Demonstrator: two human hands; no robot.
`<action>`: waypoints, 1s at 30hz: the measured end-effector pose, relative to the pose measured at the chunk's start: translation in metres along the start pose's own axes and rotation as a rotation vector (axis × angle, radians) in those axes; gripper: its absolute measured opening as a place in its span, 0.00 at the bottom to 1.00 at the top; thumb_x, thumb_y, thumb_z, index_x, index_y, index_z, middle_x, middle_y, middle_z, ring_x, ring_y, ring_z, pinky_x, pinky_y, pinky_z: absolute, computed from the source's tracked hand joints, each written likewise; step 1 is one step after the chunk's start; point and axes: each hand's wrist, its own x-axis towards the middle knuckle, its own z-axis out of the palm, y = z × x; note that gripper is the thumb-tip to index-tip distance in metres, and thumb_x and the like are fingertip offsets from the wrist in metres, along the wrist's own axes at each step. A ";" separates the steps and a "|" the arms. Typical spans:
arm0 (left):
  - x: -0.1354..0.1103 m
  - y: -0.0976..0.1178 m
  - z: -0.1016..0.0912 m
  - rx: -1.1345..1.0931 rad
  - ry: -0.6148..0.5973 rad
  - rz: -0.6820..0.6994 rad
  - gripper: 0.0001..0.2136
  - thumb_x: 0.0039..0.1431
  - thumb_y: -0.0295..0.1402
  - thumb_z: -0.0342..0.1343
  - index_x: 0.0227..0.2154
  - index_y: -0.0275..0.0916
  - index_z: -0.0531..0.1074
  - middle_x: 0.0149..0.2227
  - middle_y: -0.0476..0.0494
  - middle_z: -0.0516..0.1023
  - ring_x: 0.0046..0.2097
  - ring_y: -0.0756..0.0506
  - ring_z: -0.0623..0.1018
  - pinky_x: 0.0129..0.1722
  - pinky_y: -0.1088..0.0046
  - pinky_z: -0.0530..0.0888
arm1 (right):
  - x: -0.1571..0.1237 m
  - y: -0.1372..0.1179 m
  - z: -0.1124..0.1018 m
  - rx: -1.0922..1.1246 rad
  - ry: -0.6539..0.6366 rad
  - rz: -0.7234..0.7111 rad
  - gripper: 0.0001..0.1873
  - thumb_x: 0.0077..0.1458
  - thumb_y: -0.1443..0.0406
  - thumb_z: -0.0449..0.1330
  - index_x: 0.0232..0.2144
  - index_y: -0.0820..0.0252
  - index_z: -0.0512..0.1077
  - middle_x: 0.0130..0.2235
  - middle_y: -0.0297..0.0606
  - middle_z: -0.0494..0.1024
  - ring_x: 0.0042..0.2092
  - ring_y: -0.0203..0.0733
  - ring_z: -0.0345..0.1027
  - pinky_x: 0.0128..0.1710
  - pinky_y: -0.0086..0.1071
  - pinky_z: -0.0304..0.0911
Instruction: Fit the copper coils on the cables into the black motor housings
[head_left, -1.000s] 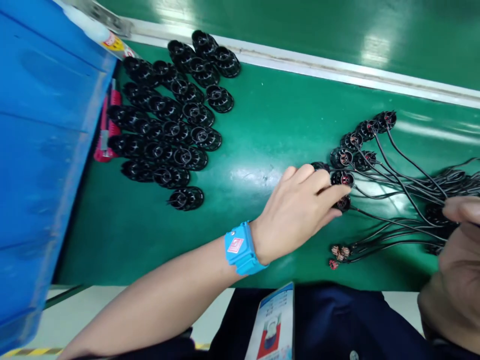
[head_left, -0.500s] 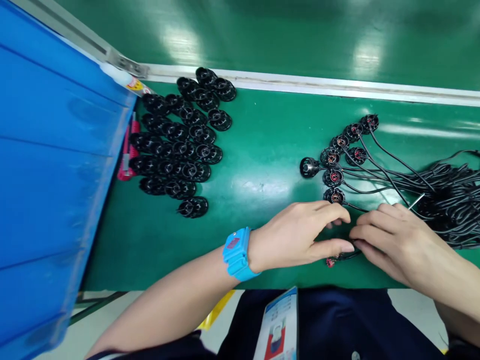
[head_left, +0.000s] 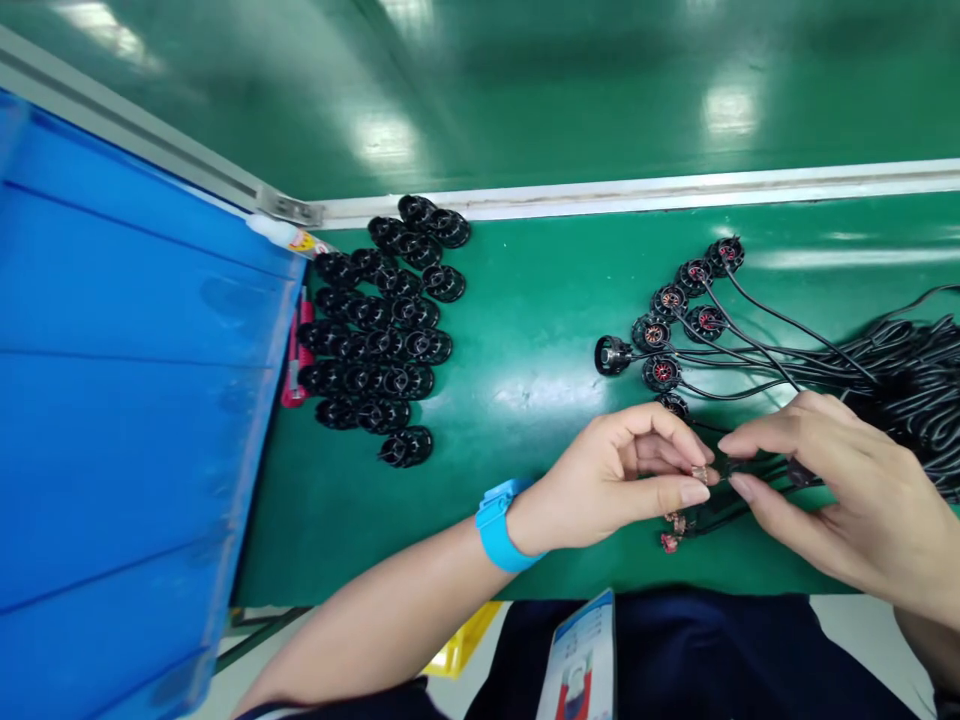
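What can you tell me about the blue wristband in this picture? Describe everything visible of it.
The bright blue wristband circles the person's wrist just behind the left hand. It looks like fabric or soft plastic, with a thicker blue block on its upper side. It appears fastened, touches the skin, and shows against the green tabletop. Its underside is hidden.

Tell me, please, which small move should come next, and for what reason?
Probably the right grip should gently steady what looks like a black cable between its fingertips. The left grip pinches a small copper-coloured piece just beside it, so a sideways tug might pull that piece loose. How firmly the right grip holds, I cannot tell.
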 end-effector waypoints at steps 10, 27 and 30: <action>0.000 -0.003 0.001 -0.162 0.125 -0.047 0.14 0.56 0.35 0.73 0.37 0.38 0.73 0.33 0.51 0.79 0.34 0.52 0.80 0.40 0.75 0.79 | 0.007 -0.004 0.016 -0.079 0.234 -0.079 0.15 0.60 0.68 0.70 0.49 0.55 0.77 0.33 0.30 0.81 0.31 0.35 0.69 0.33 0.36 0.62; 0.000 -0.005 0.004 -0.357 0.100 -0.032 0.10 0.54 0.23 0.73 0.36 0.36 0.78 0.33 0.51 0.83 0.34 0.56 0.83 0.39 0.83 0.80 | 0.008 -0.007 0.016 0.056 0.264 -0.062 0.09 0.58 0.72 0.70 0.43 0.62 0.79 0.32 0.35 0.81 0.31 0.36 0.71 0.35 0.37 0.63; -0.001 -0.004 0.004 -0.344 0.109 -0.033 0.09 0.56 0.24 0.72 0.36 0.37 0.78 0.32 0.51 0.83 0.34 0.56 0.82 0.39 0.83 0.79 | 0.007 -0.006 0.018 0.046 0.253 -0.068 0.13 0.58 0.71 0.71 0.46 0.62 0.79 0.33 0.35 0.81 0.32 0.36 0.72 0.35 0.37 0.63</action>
